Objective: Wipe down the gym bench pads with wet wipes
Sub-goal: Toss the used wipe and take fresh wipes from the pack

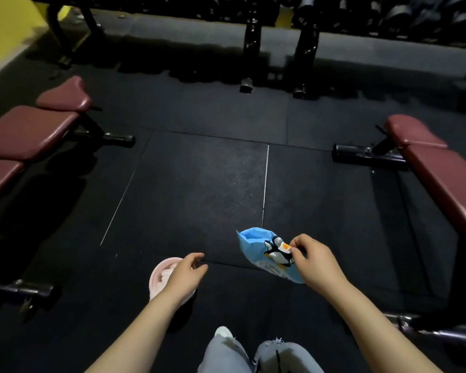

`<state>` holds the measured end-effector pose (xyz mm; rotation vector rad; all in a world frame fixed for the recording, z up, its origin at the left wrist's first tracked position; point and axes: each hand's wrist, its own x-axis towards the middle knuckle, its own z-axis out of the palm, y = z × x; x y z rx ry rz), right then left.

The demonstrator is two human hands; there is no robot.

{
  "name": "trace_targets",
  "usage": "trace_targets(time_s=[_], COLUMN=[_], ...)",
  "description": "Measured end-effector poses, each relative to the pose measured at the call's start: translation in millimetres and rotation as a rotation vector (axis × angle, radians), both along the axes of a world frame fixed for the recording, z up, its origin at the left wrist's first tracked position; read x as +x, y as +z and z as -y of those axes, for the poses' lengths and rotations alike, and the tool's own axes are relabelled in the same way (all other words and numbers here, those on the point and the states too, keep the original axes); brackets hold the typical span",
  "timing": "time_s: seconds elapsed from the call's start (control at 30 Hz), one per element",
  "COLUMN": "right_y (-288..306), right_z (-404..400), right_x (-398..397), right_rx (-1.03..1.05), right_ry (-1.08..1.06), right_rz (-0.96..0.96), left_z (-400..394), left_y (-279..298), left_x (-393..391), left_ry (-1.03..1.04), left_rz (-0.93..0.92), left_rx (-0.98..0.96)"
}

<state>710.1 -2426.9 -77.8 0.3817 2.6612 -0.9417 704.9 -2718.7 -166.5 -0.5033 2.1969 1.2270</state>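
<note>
Dark rubber floor tiles [199, 189] fill the head view, with thin pale seams running between them. Along the far edge stands a black metal rack [280, 36] with dim, dark weights on it, and a yellow wall [8, 28] shows in the far left corner.

On the left is a maroon padded gym bench [30, 130] on a black frame, its pads set in a row, the farthest pad tilted up. On the right is a second maroon padded gym bench [436, 168], which runs from the far side toward the near right edge; its black crossbar foot rests on the floor.

Near the bottom middle, the right hand [315, 261] holds up a light blue soft pack of wet wipes with a penguin print [267, 251]. Its fingers are curled and pinch the pack near an orange spot on the front, and the pack hangs above the floor, well apart from both benches. The left hand [184, 275] is held out above a pale pink round container [159, 278] that stands on the floor; its fingers are loosely bent, thumb and forefinger near each other, and hold nothing that can be seen. Whether it touches the container cannot be told.

At the bottom edge are the person's light grey frayed trouser legs [253, 356] and the toe of a white shoe [223, 332].
</note>
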Motion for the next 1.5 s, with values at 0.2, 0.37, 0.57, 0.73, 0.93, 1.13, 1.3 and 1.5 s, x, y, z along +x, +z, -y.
trace_targets(time_s=[0.2,0.37,0.57,0.73,0.93,1.13,1.3,1.5], right_y=[9.4,19.4,32.7,38.6,35.5,15.4,12.0,13.1], right_z=[-49.7,-106.0,-173.2,-223.8,-262.0,-294.0,-319.6,-329.5], right_x=[3.6,-0.7,-2.3,-6.2,-11.1,-32.6,-73.9,-124.8], right_rx=[-0.024,0.010,0.112,0.204,0.291,0.138,-0.002,0.011], right_ry=[-0.086,-0.137,-0.008,0.188,0.155,-0.090,-0.512,-0.740], right_rz=[-0.037,-0.091,-0.231,-0.339,-0.408,-0.370,-0.280,-0.142], left_z=[-95.5,-184.1,-282.0,-357.4,-423.6,-470.4,-512.7,-551.7], left_y=[38.2,61.0,77.4,87.7,87.8,84.3,88.6,102.5], left_x=[-40.0,-74.0,-100.6,-125.1,-150.0,-192.3,-246.6,-303.0], left_ry=[-0.166,-0.210,-0.079,0.046,-0.028,-0.172,-0.323,-0.553], left_rz=[-0.052,0.106,0.385,0.441,0.362,0.302,0.287,0.319], left_rx=[0.155,0.383,0.654,0.680,0.638,0.658,0.563,0.580])
